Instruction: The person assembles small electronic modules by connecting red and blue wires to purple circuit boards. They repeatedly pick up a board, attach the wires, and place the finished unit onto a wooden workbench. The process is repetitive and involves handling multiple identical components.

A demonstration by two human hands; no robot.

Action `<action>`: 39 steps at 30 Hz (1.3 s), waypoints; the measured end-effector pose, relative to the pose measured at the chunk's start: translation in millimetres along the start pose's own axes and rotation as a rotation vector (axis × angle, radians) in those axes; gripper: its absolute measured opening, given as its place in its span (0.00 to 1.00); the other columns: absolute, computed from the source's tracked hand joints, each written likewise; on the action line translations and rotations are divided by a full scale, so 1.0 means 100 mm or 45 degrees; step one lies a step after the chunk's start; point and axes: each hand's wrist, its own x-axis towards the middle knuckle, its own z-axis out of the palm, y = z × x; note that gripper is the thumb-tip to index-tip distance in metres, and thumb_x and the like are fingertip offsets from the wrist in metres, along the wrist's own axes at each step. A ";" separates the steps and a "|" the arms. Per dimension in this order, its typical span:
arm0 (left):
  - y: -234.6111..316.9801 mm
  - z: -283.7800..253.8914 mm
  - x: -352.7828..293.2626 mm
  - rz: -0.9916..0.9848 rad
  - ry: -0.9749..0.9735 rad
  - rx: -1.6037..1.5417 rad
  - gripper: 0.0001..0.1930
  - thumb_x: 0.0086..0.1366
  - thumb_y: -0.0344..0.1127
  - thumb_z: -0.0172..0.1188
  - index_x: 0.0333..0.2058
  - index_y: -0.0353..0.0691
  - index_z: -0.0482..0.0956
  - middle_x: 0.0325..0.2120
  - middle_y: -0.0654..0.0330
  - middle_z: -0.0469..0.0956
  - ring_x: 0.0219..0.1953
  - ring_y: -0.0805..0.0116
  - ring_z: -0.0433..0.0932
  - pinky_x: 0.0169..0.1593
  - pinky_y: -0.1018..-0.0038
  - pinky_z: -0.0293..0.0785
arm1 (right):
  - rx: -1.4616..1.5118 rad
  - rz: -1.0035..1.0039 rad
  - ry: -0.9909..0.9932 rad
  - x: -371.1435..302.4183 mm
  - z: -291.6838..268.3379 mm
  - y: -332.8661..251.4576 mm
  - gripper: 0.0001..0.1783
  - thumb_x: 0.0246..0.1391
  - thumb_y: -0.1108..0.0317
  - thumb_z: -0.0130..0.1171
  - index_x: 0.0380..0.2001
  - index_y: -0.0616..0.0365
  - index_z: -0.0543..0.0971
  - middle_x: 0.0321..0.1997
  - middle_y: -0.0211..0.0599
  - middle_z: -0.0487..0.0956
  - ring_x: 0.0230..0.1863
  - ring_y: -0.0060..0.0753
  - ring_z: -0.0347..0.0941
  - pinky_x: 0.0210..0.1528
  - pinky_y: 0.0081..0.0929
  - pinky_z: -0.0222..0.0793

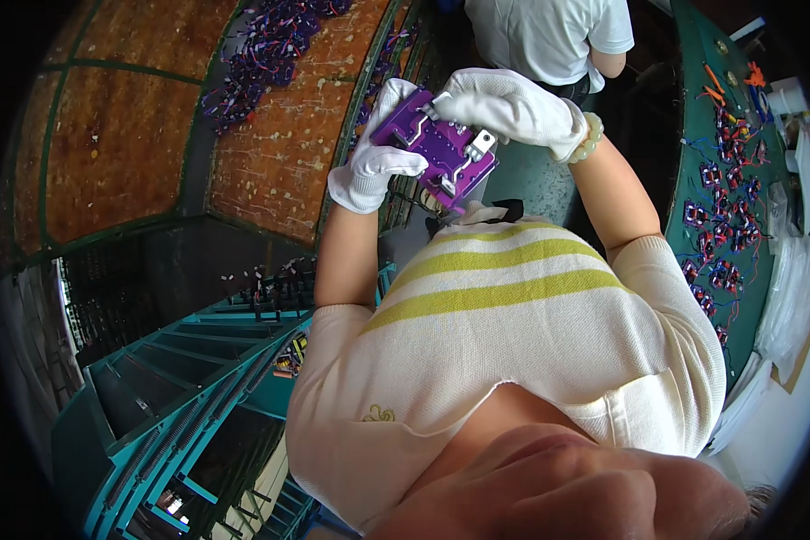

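Green metal counter (696, 101) at right carries small red-and-blue wired assemblies (696, 213). A white-gloved left hand (369, 171) grips a purple rectangular board (445, 158); the white-gloved right hand (504, 106) covers its far end, its blurred fingers' hold unclear. Working silver fittings (477, 148) seems underway, next calling for steady left support.

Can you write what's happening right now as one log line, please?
left hand: holding purple circuit board | right hand: over the board, grip unclear | nearby: person in pale shirt, wired parts on green table
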 end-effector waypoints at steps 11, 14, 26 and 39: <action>0.02 -0.03 -0.10 0.141 -0.048 0.169 0.43 0.43 0.43 0.73 0.56 0.33 0.62 0.49 0.63 0.68 0.52 0.72 0.67 0.60 0.73 0.59 | 0.193 -0.066 0.050 -0.04 0.18 0.03 0.16 0.62 0.59 0.53 0.40 0.62 0.80 0.31 0.27 0.77 0.28 0.13 0.68 0.27 0.15 0.63; 0.18 -0.12 -0.01 0.084 -0.049 0.797 0.41 0.50 0.46 0.70 0.55 0.31 0.57 0.50 0.57 0.66 0.52 0.68 0.66 0.58 0.73 0.60 | -0.012 -0.277 0.275 0.05 0.23 0.20 0.11 0.61 0.64 0.55 0.37 0.59 0.81 0.29 0.30 0.75 0.28 0.20 0.70 0.27 0.21 0.64; -0.21 0.36 0.05 0.404 1.041 0.980 0.19 0.70 0.51 0.49 0.34 0.38 0.73 0.20 0.66 0.70 0.20 0.76 0.68 0.23 0.75 0.66 | -0.651 -0.504 0.895 0.06 0.62 0.19 0.04 0.53 0.75 0.58 0.31 0.66 0.76 0.30 0.44 0.73 0.28 0.47 0.73 0.28 0.32 0.69; -0.15 0.63 -0.04 0.189 0.937 0.311 0.19 0.70 0.52 0.48 0.34 0.41 0.74 0.20 0.69 0.72 0.15 0.83 0.68 0.16 0.85 0.63 | 0.100 -0.253 0.811 -0.12 0.51 0.38 0.12 0.62 0.71 0.47 0.41 0.65 0.78 0.36 0.36 0.75 0.36 0.28 0.71 0.42 0.21 0.67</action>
